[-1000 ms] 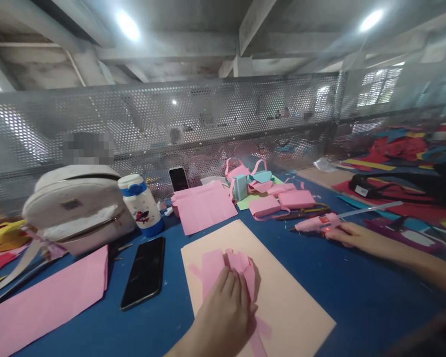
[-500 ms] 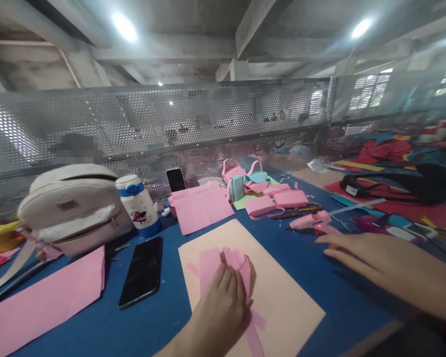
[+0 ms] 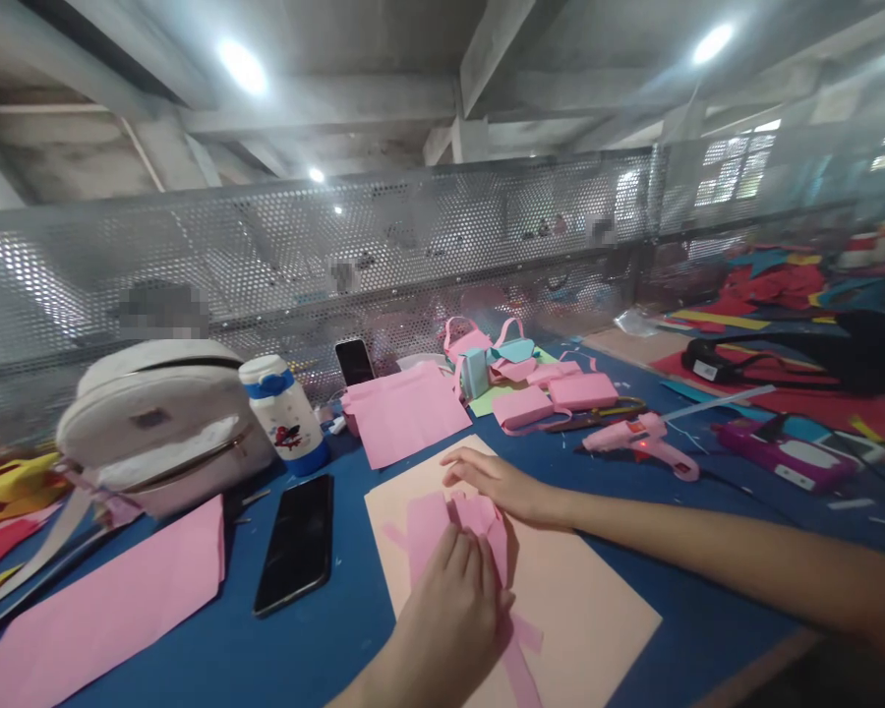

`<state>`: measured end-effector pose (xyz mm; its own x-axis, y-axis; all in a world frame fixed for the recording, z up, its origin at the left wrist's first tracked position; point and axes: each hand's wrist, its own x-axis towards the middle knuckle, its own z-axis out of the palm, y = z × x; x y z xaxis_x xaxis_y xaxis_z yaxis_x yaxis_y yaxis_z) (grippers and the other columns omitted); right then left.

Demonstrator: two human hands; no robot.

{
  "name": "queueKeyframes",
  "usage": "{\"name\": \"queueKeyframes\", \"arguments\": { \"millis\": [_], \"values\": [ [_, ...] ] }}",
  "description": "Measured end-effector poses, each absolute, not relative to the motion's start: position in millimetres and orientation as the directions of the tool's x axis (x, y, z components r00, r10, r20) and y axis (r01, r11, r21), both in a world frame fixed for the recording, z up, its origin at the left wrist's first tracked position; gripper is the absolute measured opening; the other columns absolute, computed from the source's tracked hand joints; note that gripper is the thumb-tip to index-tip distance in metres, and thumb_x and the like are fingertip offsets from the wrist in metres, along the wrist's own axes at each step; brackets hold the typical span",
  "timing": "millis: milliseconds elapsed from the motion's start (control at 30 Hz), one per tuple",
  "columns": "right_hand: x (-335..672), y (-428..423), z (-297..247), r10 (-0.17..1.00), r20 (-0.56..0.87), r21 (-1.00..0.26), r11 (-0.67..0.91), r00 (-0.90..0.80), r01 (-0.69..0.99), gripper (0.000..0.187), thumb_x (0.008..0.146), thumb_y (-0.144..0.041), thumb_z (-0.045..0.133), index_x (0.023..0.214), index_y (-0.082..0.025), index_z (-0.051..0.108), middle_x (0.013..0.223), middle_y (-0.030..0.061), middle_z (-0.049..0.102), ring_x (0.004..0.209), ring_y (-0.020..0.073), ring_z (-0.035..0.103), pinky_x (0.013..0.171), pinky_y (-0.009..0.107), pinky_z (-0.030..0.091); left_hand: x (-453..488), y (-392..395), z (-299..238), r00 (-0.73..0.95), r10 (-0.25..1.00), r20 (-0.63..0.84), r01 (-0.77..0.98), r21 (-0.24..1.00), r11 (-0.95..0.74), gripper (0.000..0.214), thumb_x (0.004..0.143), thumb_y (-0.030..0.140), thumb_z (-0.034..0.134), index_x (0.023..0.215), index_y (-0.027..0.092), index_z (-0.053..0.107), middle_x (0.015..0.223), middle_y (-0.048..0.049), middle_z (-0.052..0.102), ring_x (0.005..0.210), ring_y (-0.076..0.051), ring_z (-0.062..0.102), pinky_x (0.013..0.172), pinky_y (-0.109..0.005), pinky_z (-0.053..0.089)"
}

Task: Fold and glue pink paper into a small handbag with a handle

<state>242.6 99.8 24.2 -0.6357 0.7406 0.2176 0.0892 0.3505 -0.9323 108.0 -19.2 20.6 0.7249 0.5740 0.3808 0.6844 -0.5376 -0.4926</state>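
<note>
A small folded pink paper piece [image 3: 426, 526] lies on the peach sheet [image 3: 582, 600]. My left hand [image 3: 461, 595] is closed on it, fingertips pressed into its middle fold. A narrow pink strip [image 3: 520, 674] sticks out below that hand. At the far end of the piece is my right hand [image 3: 491, 479], with fingers stretched out flat and holding nothing. I cannot tell whether its fingertips touch the paper. The palm of my left hand hides part of the piece.
A pink glue gun [image 3: 645, 440] lies at the right, with its cord trailing. Behind are small pink paper bags [image 3: 582, 390] and a pink sheet stack [image 3: 409, 413]. On the left stand a phone [image 3: 295, 546], a bottle [image 3: 284, 413], a backpack [image 3: 162, 423] and folded pink sheets [image 3: 118, 610].
My right hand has moved left from beside the glue gun to the far end of the pink paper piece. My left hand keeps its grip. The view has shifted slightly.
</note>
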Motion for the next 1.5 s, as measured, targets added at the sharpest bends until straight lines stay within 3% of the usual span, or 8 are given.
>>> {"name": "queueKeyframes", "arguments": {
  "millis": [167,433,867,1267,1500],
  "values": [
    [242,104,17,0.714,0.307,-0.907,0.42,-0.629,0.034,0.039,0.099,-0.049,0.038,0.115,-0.018,0.056,0.096,0.0064,0.066,0.097,0.0211,0.062,0.092,0.037,0.042,107,-19,21,0.736,0.561,0.379,0.672,-0.511,-0.536,0.032,0.088,0.029,0.057,0.098,0.002,0.072,0.09,-0.0181,0.075,0.083,-0.031,0.066,0.089,-0.046,0.044],
    [248,102,17,0.707,0.325,-0.902,0.43,-0.628,0.018,0.038,0.1,-0.049,0.035,0.111,-0.018,0.055,0.082,0.0036,0.065,0.085,0.0203,0.061,0.086,0.035,0.042,109,-16,20,0.725,0.565,0.393,0.684,-0.501,-0.529,0.032,0.088,0.029,0.056,0.096,0.003,0.073,0.091,-0.0177,0.075,0.083,-0.031,0.066,0.086,-0.044,0.046],
    [250,102,18,0.678,0.354,-0.865,0.5,-0.644,0.05,0.035,0.102,-0.045,0.034,0.111,-0.018,0.055,0.081,0.0022,0.065,0.084,0.0185,0.063,0.087,0.034,0.043,110,-16,21,0.734,0.563,0.379,0.671,-0.529,-0.519,0.032,0.085,0.029,0.059,0.099,0.003,0.073,0.094,-0.0179,0.075,0.082,-0.031,0.067,0.087,-0.044,0.046],
    [253,98,22,0.577,0.456,-0.659,0.731,-0.678,0.179,0.029,0.103,-0.034,0.034,0.111,-0.018,0.056,0.086,0.0036,0.066,0.093,0.0207,0.058,0.086,0.034,0.041,110,-18,21,0.738,0.544,0.399,0.669,-0.534,-0.516,0.032,0.083,0.028,0.06,0.097,0.003,0.074,0.092,-0.0184,0.075,0.082,-0.032,0.067,0.087,-0.045,0.047],
    [253,97,22,0.54,0.465,-0.617,0.766,-0.702,0.181,0.029,0.104,-0.034,0.033,0.113,-0.019,0.056,0.09,0.0037,0.066,0.097,0.0207,0.057,0.088,0.034,0.04,109,-16,21,0.734,0.564,0.377,0.671,-0.532,-0.517,0.031,0.086,0.027,0.057,0.098,0.004,0.074,0.094,-0.0173,0.076,0.084,-0.031,0.068,0.088,-0.044,0.047]
  ]
}}
